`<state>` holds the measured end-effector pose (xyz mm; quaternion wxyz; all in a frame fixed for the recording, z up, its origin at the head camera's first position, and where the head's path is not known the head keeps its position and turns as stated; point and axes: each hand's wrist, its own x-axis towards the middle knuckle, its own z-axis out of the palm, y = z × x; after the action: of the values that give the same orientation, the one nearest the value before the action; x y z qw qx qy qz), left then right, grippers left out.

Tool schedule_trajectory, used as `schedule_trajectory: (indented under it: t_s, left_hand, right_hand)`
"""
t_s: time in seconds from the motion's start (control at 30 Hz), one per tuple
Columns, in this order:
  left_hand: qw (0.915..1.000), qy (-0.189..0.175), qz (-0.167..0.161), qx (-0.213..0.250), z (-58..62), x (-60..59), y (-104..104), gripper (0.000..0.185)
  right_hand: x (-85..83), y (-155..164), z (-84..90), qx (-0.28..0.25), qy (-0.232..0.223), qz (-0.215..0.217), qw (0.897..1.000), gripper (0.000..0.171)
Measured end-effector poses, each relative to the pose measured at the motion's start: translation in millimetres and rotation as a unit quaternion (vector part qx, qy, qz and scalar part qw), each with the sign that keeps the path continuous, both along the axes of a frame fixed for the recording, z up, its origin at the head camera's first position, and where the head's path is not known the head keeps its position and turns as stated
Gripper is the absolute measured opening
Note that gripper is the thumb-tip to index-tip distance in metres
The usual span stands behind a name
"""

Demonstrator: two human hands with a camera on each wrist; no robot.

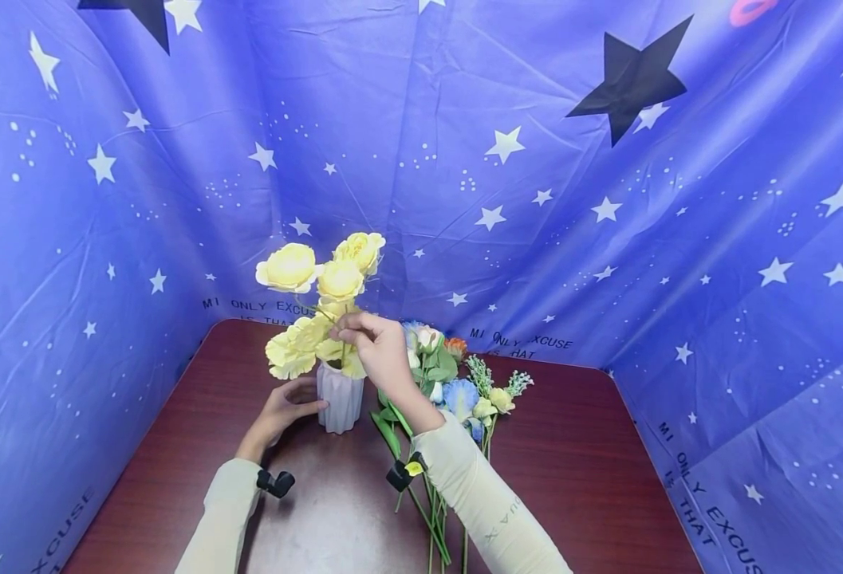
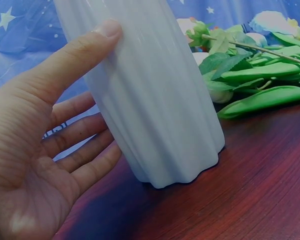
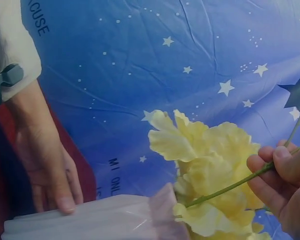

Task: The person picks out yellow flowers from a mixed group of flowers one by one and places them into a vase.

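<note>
The vase (image 1: pixel 340 399) stands on the dark red wood-grain table (image 1: pixel 579 478), a white ribbed thing with a wavy foot, its smooth glossy wall lying right against the fingers of the left hand (image 1: pixel 286 405). That hand comes in from the left with its palm turned to the vase: the thumb (image 2: pixel 85 50) is laid straight up the near side, and the other fingers, straight and slightly apart, reach round behind; none of them curls tight. Above the thumb the yellow flowers (image 1: pixel 321 295) rise out of the vase mouth, soft ruffled blooms on thin green stems. The right hand (image 1: pixel 378 351) hangs over the vase with the wrist bent down, and its thumb and curled fingers (image 3: pixel 275 160) pinch one green stem (image 3: pixel 225 189) just beside a yellow bloom. Below and to the right of that wrist a bunch of flowers (image 1: pixel 457 391) with blue, white and orange heads and long glossy leaves lies flat on the table. The blue star-printed cloth (image 1: pixel 608 239) behind carries the words "MI ONLY EXCUSE".
</note>
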<state>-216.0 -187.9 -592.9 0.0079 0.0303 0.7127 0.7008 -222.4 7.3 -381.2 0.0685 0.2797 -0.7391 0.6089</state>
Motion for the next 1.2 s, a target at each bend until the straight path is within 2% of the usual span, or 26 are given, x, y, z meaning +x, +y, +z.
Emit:
schedule_trajectory:
  t_s: [0.27,0.5,0.73,0.97,1.2]
  left_hand:
    - [0.9998,0.017,-0.003,0.010,-2.8,0.0,-1,0.055]
    - [0.9999,0.000,0.003,0.013,-1.9,-0.6,0,0.053]
    - [1.0000,-0.005,0.001,0.003,-2.6,-2.4,0,0.055]
    - [1.0000,0.004,-0.002,0.002,-2.8,-1.5,-1,0.054]
    - [0.9999,0.008,-0.003,0.011,-0.8,0.0,1,0.055]
  right_hand:
    - [0.6,0,-8.4,0.021,-0.009,-0.012,1.000,0.010]
    - [1.1,1,-12.8,0.049,-0.011,-0.022,0.998,0.008]
    - [1.5,1,-14.2,0.077,-0.009,-0.037,0.996,0.017]
    - [3.4,1,-13.2,0.059,-0.009,-0.032,0.998,0.015]
    - [2.7,1,-14.3,0.045,0.009,-0.031,0.998,0.015]
